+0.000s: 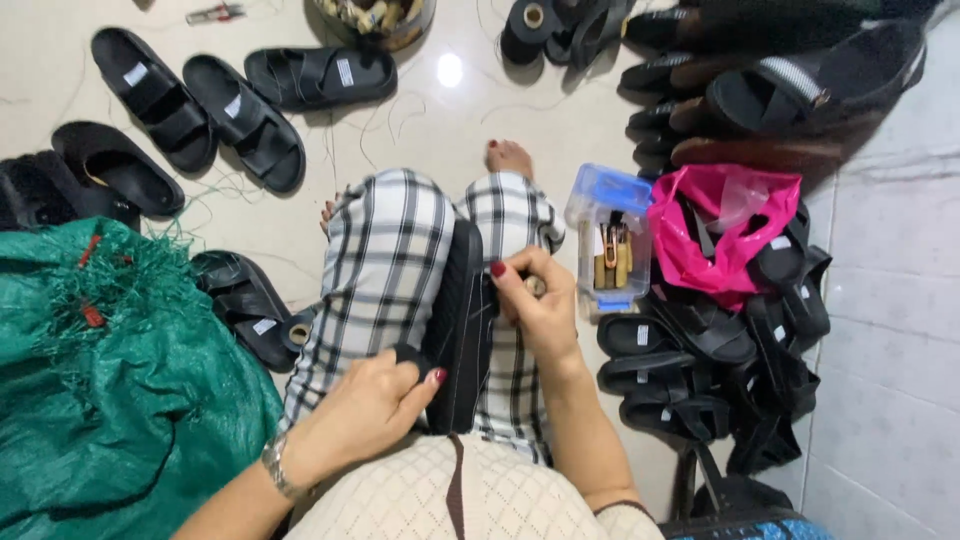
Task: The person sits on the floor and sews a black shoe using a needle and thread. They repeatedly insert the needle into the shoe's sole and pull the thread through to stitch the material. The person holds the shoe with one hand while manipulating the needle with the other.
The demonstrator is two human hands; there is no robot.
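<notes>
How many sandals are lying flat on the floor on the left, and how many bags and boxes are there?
Black sandals flat on the floor, left side: 6
Black sandal held on the lap by the left hand and right hand: 1
Green bag: 1
Pink bag: 1
Clear plastic box: 1
Total: 10

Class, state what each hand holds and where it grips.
Left hand grips the black sandal at its near end; right hand presses its side, pinching a small tool.

sandal [462, 320]: matt black rubber-like sole | floor [440, 120]: glossy pale tile | sack [120, 400]: green woven plastic | box [607, 235]: clear plastic
</notes>
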